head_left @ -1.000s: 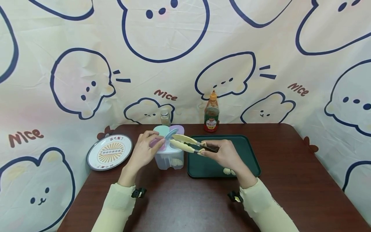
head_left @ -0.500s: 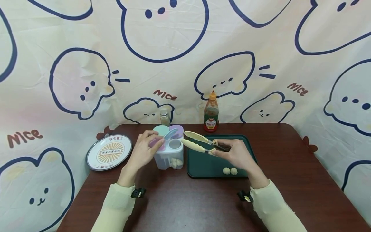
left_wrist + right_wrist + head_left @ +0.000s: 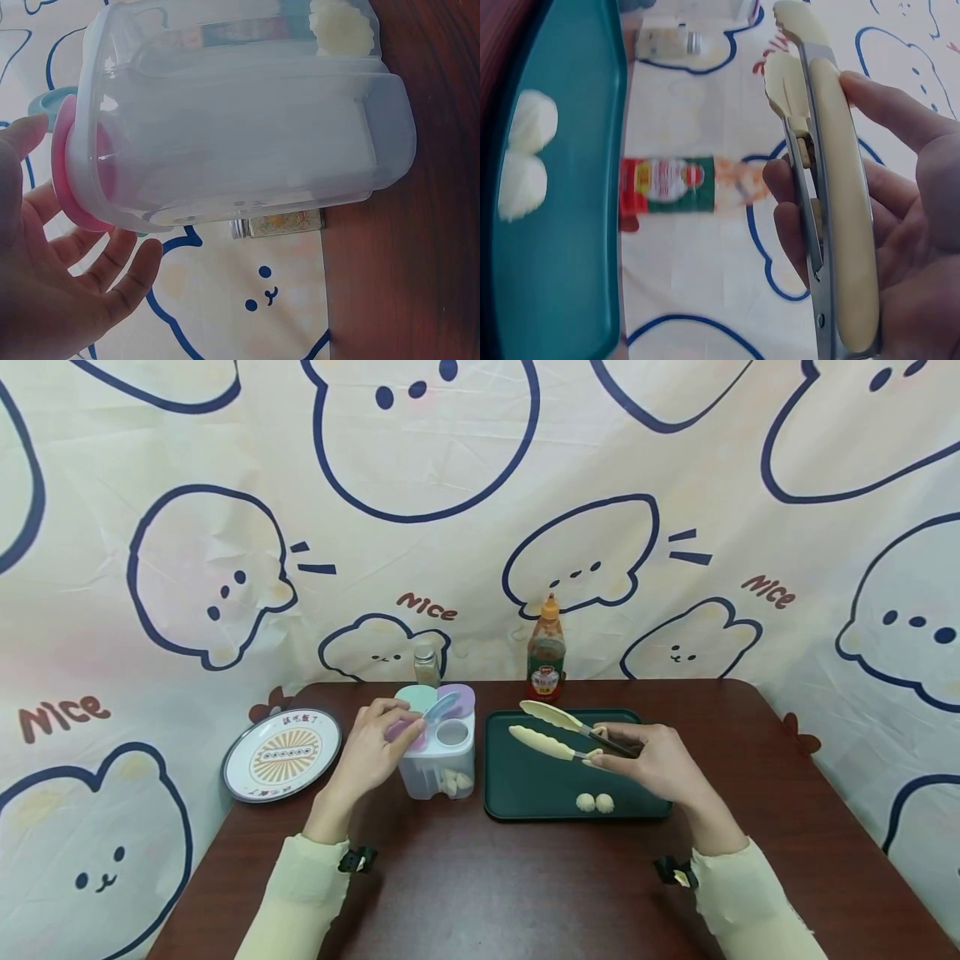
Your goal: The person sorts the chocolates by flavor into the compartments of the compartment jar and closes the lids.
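My left hand (image 3: pixel 378 739) is at the clear box (image 3: pixel 420 774), its thumb and finger at the raised blue lid (image 3: pixel 442 706); in the left wrist view the thumb touches that lid, and other fingers lie by the pink lid (image 3: pixel 66 169). Beneath the blue lid a round compartment stands uncovered, with pale pieces (image 3: pixel 455 782) visible through the wall. My right hand (image 3: pixel 660 762) grips cream-tipped tongs (image 3: pixel 573 731) above the green tray (image 3: pixel 525 793). The tongs' tips are spread with nothing between them. Two whitish balls (image 3: pixel 595 803) lie side by side near the tray's front edge.
A sauce bottle (image 3: pixel 546 660) with an orange cap stands behind the tray. Behind the box is a small glass shaker (image 3: pixel 427 667). To the left a printed plate (image 3: pixel 283 756) lies on the brown table (image 3: pixel 480 885). A patterned cloth (image 3: pixel 480 560) hangs behind.
My right hand has drawn the tongs from over the box rightward to above the tray, and their tips are clear of the blue lid. The left hand and the lid have barely moved.
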The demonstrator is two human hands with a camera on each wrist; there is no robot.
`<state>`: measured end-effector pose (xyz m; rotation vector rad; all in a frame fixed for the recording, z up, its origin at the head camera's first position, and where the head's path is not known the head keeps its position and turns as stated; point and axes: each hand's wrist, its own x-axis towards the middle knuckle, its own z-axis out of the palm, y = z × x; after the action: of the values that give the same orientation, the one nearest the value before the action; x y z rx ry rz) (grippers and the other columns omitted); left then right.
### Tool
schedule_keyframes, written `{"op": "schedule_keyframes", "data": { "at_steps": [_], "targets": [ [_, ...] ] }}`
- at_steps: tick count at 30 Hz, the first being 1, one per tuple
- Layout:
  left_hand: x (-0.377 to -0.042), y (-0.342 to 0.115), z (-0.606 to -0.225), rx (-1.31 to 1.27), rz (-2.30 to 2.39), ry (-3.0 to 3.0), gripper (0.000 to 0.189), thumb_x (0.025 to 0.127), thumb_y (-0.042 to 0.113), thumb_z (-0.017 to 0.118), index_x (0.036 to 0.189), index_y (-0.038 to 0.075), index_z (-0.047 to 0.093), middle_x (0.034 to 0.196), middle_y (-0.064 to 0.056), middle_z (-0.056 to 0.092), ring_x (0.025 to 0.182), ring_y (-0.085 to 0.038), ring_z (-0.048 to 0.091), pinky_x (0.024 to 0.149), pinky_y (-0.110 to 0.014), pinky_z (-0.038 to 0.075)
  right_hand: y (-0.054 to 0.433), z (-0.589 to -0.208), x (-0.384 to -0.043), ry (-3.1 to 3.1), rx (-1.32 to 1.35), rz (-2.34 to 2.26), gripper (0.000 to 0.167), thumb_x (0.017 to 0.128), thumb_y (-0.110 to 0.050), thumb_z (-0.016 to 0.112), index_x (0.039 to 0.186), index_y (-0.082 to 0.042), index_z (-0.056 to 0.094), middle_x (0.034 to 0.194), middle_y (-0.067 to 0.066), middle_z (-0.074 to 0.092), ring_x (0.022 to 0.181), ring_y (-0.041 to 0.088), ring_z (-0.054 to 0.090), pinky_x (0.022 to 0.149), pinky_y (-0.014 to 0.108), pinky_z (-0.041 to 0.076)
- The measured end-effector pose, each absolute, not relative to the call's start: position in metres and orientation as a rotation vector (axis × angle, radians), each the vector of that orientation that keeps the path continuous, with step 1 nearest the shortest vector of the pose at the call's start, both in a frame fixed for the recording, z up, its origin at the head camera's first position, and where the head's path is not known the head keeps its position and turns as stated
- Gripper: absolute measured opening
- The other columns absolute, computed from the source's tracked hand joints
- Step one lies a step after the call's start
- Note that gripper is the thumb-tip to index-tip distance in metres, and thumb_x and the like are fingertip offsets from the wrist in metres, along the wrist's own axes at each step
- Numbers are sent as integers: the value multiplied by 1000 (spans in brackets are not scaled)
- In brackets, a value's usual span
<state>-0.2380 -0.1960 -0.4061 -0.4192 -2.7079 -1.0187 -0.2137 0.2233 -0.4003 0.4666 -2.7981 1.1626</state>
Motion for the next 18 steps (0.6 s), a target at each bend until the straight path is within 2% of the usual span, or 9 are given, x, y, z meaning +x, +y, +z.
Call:
{"op": "schedule_keyframes", "data": {
  "at_steps": [5, 12, 18],
  "targets": [
    [-238, -196, -405, -421, -1020, -2705, 44, 98, 49, 57, 119, 13, 73, 136, -12, 56, 122, -31, 44, 103, -53, 38, 242, -402, -213, -2806, 451, 1126, 44, 84, -43, 79, 120, -20, 73, 94, -1, 75, 74, 15, 61, 59, 26, 49],
    [-238, -196, -406, -429, -1023, -2699, 42, 98, 47, 58, 118, 13, 73, 136, -12, 56, 122, -31, 44, 103, -53, 38, 266, -406, -208, -2855, 410, 1048, 50, 84, -46, 78, 124, -17, 71, 110, 9, 75, 78, 16, 61, 61, 25, 50],
    [-238, -196, -406, -427, -1023, -2703, 43, 98, 48, 57, 119, 14, 72, 136, -12, 56, 123, -31, 44, 104, -54, 38, 285, -411, -202, -2900, 381, 999, 50, 83, -49, 77, 123, -19, 71, 100, 1, 75, 75, 13, 58, 58, 25, 46]
  ]
}}
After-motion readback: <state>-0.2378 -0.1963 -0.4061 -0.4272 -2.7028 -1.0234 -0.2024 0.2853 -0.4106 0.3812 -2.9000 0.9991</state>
